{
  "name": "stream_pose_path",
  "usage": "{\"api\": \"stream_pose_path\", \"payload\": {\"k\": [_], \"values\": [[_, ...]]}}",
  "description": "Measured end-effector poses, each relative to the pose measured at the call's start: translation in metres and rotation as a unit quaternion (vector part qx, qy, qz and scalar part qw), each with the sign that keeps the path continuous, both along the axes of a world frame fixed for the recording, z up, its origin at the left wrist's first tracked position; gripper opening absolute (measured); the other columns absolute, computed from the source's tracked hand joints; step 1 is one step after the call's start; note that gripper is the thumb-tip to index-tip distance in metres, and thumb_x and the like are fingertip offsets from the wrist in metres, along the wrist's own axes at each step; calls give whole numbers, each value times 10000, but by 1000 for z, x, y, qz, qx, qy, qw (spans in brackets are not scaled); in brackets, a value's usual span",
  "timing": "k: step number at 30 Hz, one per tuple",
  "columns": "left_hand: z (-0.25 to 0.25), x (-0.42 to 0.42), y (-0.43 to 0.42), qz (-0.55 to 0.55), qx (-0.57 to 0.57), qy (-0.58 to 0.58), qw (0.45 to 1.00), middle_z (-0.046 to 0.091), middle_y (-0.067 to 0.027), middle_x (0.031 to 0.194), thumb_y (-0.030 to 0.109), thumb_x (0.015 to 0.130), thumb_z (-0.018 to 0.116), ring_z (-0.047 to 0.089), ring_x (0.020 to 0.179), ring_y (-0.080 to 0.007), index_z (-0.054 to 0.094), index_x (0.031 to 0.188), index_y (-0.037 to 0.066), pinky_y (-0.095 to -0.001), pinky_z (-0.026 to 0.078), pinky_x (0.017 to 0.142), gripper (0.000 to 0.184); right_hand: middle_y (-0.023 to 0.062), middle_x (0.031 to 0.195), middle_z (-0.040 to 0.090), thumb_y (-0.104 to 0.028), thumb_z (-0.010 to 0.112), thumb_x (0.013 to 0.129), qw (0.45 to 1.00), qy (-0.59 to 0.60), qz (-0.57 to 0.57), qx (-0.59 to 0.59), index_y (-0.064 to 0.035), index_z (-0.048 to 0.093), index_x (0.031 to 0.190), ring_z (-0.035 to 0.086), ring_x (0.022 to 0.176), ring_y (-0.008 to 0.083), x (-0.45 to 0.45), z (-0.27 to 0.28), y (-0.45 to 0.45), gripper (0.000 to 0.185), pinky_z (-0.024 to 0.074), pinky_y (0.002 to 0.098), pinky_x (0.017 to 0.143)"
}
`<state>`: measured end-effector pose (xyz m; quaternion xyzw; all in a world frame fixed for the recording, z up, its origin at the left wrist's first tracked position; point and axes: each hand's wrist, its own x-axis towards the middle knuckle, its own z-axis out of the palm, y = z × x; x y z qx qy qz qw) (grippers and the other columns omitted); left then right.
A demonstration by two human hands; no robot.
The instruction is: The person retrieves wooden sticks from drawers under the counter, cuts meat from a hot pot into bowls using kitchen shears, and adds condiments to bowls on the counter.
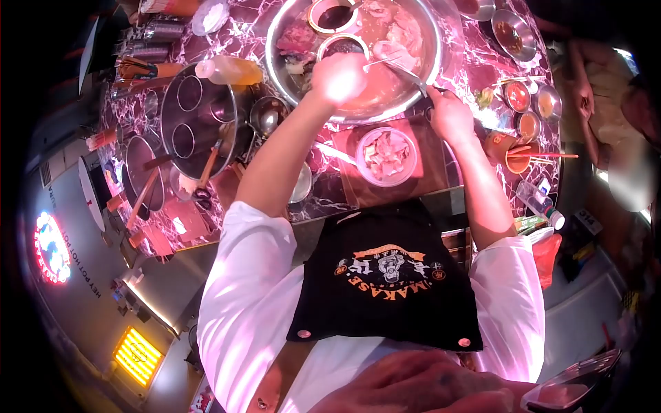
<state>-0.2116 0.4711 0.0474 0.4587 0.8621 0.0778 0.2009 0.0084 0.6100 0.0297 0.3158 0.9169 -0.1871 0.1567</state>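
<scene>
My right hand (451, 115) is closed around the black handle of what look like scissors (415, 81), whose metal blades point up and left over a wide steel basin (279, 89). At their tip is a pale piece of meat (391, 51). My left hand (339, 77), washed out by glare, is closed above the basin's near side; a thin light edge sticks out of it toward the meat, its kind unclear. Two small round pots (333, 15) of dark sauce stand in the basin amid more meat pieces. Just below, a clear round tub (386, 157) holds cut pieces.
Left of the basin stand a bottle of yellow liquid (237, 70), a large dark pot (200, 120) and a ladle (269, 115). At right are small sauce bowls (517, 96), a cup with chopsticks (518, 160) and a lying plastic bottle (540, 204). Another person's arm (584, 93) shows at far right.
</scene>
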Motion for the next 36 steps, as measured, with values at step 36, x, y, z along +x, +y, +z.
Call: {"api": "stream_pose_path", "payload": {"k": [36], "values": [[-84,-3,-30,139,240,-296,914,719,-76,959,141,930,581,648,847,-130,689,1093,34,-263,494,762,223,198,1177,578,-385,713,742,993,108,-49,12,-179,463,1322,572,1109,384,2,-15,-11,664,474,469,922]]}}
